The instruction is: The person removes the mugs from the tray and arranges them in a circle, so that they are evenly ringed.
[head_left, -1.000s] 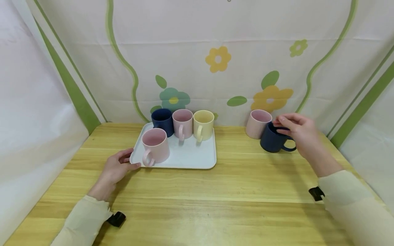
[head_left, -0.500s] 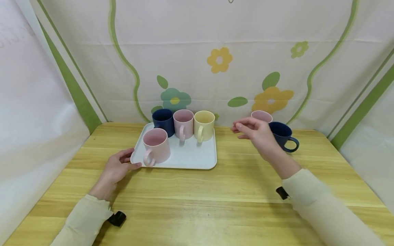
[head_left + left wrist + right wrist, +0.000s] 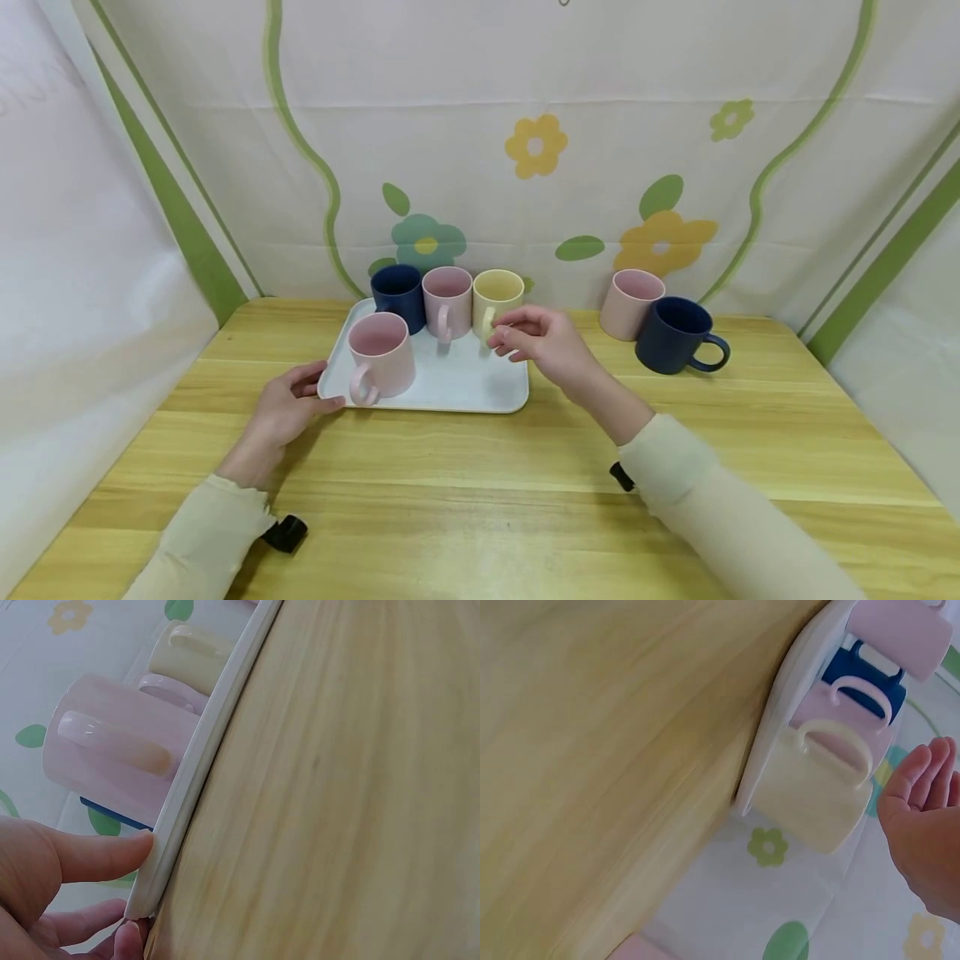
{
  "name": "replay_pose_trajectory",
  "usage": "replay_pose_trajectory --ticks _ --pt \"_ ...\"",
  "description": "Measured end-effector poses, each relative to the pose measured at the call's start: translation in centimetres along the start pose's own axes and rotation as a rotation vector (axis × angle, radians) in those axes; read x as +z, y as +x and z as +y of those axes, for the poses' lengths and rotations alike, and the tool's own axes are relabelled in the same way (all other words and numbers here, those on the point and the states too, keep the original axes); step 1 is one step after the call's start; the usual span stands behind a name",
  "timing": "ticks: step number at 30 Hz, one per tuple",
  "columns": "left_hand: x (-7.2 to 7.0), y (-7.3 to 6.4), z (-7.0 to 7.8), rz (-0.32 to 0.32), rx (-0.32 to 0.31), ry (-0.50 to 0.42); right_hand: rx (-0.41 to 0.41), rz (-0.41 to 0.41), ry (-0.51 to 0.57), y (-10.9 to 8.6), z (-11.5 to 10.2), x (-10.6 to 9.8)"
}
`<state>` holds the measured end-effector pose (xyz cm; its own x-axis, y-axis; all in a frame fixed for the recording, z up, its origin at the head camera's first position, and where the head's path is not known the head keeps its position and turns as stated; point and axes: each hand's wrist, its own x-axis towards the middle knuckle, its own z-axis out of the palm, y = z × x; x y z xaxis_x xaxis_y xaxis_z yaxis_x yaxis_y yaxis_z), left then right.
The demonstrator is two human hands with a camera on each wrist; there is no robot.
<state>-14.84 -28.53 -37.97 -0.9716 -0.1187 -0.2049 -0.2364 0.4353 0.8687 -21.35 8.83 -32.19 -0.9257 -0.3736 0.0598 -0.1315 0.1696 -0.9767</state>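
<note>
My left hand (image 3: 288,408) grips the front left corner of a white tray (image 3: 465,387). In the left wrist view, the thumb (image 3: 112,855) lies against the tray's edge and other fingers curl at its corner. A pink mug (image 3: 393,367) stands upright near that corner. Along the tray's back are a navy mug (image 3: 405,307), another pink mug (image 3: 456,312) and a yellow mug (image 3: 510,312). My right hand (image 3: 551,346) hovers over the tray's right side, fingers loosely bent and holding nothing. It partly hides the yellow mug; the right wrist view shows the hand (image 3: 930,817) apart from it.
On the wooden table (image 3: 450,508), right of the tray, a pink mug (image 3: 621,312) and a navy mug (image 3: 662,346) stand side by side. A flowered white curtain (image 3: 450,167) hangs behind, with white sheets at both sides.
My right hand has moved left from above the navy mug on the right to the tray's right side, carrying nothing. The left hand and the mugs stay in place.
</note>
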Motion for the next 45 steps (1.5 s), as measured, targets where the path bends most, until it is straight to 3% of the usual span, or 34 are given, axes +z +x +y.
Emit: replay_pose_trajectory --ticks 13,21,35,45 --pt "-0.4 0.0 0.1 -0.008 -0.011 0.010 0.047 -0.126 -0.006 1.2 -0.8 6.1" --pt "-0.6 0.0 -0.1 -0.006 -0.008 0.019 0.094 -0.185 0.054 1.8 -0.6 9.5" --pt "-0.3 0.2 0.0 -0.013 -0.006 0.037 0.141 -0.239 0.077 2.2 -0.6 12.8" --pt "-0.3 0.3 -0.1 -0.021 -0.013 0.031 0.231 -0.291 0.162 2.2 -0.3 14.1"
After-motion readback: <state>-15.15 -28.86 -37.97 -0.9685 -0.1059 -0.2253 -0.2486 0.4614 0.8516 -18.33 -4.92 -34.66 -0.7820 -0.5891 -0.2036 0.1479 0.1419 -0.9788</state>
